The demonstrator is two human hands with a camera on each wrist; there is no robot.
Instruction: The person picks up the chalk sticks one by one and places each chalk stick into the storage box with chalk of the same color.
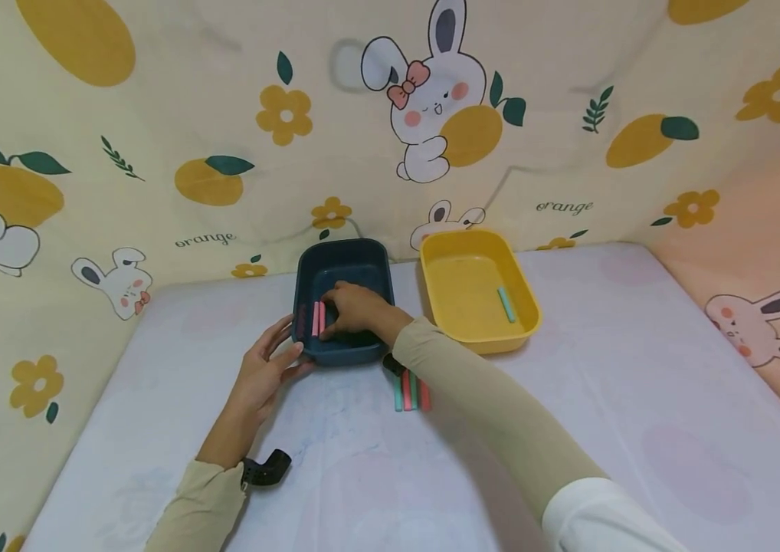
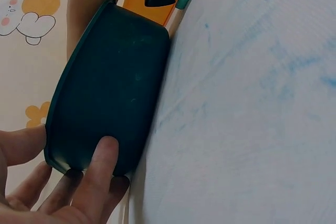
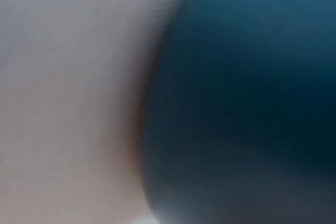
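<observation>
Pink sticks, slim cyl., in smooth plas. tub, R hand pinched on one, L hand curled round tub

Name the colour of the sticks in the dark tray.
The visible sticks are pink, clearest in the head view.

Blue tub: smooth plastic, slight sheen. Yellow tub R of it: ditto, glossier. Sticks in it: matt, chalky-lkg. Worktop under it: matt cloth cover. Backdrop behind: matt printed cloth.
</observation>
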